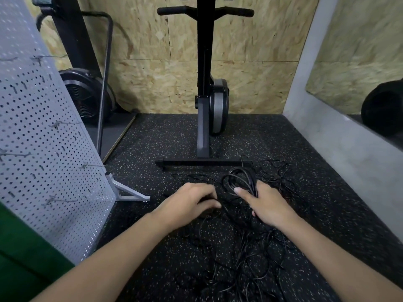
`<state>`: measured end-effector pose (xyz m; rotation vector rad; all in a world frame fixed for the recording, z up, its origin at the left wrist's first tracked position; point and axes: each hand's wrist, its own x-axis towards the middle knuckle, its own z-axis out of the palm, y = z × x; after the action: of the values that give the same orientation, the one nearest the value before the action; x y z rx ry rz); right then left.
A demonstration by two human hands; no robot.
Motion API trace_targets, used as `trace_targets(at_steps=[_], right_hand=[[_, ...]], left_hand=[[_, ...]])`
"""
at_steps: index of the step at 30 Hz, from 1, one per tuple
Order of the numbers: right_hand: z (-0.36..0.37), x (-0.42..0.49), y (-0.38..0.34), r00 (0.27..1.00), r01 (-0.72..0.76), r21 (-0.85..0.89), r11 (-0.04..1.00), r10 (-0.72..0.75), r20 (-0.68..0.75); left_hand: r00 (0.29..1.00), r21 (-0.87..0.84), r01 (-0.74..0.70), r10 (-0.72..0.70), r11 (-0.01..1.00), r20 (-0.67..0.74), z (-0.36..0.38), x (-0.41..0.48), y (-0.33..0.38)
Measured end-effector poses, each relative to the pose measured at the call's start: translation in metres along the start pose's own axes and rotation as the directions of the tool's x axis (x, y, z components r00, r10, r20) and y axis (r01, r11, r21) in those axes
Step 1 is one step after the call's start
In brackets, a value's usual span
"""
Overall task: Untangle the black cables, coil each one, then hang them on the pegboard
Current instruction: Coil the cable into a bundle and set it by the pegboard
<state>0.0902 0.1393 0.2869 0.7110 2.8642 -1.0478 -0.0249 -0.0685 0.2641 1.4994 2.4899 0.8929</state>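
Observation:
A tangle of thin black cables [246, 256] lies spread over the speckled black floor in front of me. My right hand [267, 204] grips a looped bundle of black cable [238, 178], whose loops stand up above my fingers. My left hand [192, 201] reaches down onto the tangle with curled fingers that pinch a cable strand; the strand under the fingers is hard to make out. A grey pegboard [43, 136] on a metal stand rises at the left, with several bare wire hooks sticking out.
A black exercise machine [204, 118] stands just beyond the cables, its floor bar [200, 163] touching the tangle's far edge. Another machine with a fan wheel [87, 97] sits behind the pegboard. The pegboard's foot [128, 192] juts out near my left hand. A grey wall with a mirror runs along the right.

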Motion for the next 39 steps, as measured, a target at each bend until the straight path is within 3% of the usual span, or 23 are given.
trace_targets(at_steps=[4, 8, 11, 16, 21, 27, 30, 32, 33, 36, 39], right_hand=[[0.014, -0.008, -0.017, 0.986, 0.01, 0.05, 0.999, -0.018, 0.168], [0.015, -0.014, -0.027, 0.95, 0.117, 0.013, 0.993, -0.116, 0.289], [0.018, -0.013, -0.028, 0.916, 0.223, -0.015, 0.975, -0.204, 0.346], [0.028, -0.009, -0.025, 0.907, 0.243, -0.031, 0.97, -0.216, 0.361], [0.023, -0.005, -0.024, 0.909, 0.099, 0.243, 0.965, -0.187, 0.373], [0.008, -0.007, -0.019, 0.925, -0.102, 0.583, 0.806, -0.139, 0.353], [0.011, -0.009, -0.019, 0.944, -0.098, 0.656, 0.748, -0.138, 0.298], [0.019, -0.008, -0.019, 0.966, 0.007, 0.612, 0.791, -0.165, 0.202], [0.023, -0.006, -0.018, 0.975, 0.073, 0.567, 0.82, -0.178, 0.132], [0.031, 0.0, -0.02, 0.981, 0.186, 0.472, 0.861, -0.191, -0.038], [0.034, 0.002, -0.024, 0.981, 0.192, 0.46, 0.867, -0.164, -0.1]], left_hand=[[0.958, -0.102, -0.008, -0.022, 0.995, -0.286, -0.002, 0.001, 0.004], [0.933, -0.14, 0.032, -0.08, 0.99, -0.352, -0.005, -0.002, 0.004], [0.926, -0.168, 0.07, -0.126, 0.983, -0.355, -0.007, -0.005, 0.002], [0.937, -0.113, 0.082, -0.115, 0.99, -0.33, -0.013, -0.011, -0.004], [0.939, -0.252, 0.143, -0.211, 0.957, -0.272, -0.015, -0.011, -0.013], [0.953, -0.448, 0.297, -0.294, 0.843, 0.079, -0.008, -0.024, -0.044], [0.952, -0.432, 0.288, -0.306, 0.854, 0.03, -0.002, -0.023, -0.044], [0.935, -0.465, 0.292, -0.352, 0.836, -0.046, 0.002, -0.018, -0.035], [0.918, -0.533, 0.304, -0.392, 0.79, -0.058, 0.003, -0.015, -0.027], [0.87, -0.811, 0.28, -0.493, 0.513, -0.012, 0.008, -0.006, 0.0], [0.844, -0.904, 0.248, -0.535, 0.349, 0.025, 0.01, 0.002, 0.019]])
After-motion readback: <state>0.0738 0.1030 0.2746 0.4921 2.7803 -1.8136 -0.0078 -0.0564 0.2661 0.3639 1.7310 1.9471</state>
